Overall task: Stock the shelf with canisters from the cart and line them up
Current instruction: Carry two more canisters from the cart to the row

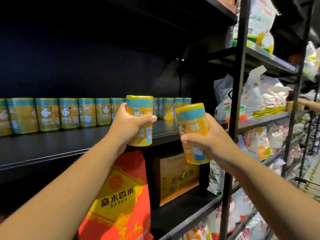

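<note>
The left hand (129, 126) grips one yellow canister (141, 104) upright around its lower half, over the black shelf (69, 144) front edge. The right hand (209, 141) grasps a second canister (192, 118), tilted, just beside the first. The back row (69, 113), at least ten canisters, is cut off at the left and partly hidden.

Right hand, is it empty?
No, the right hand grips a tilted canister, while the left hand grips a second canister.
</note>
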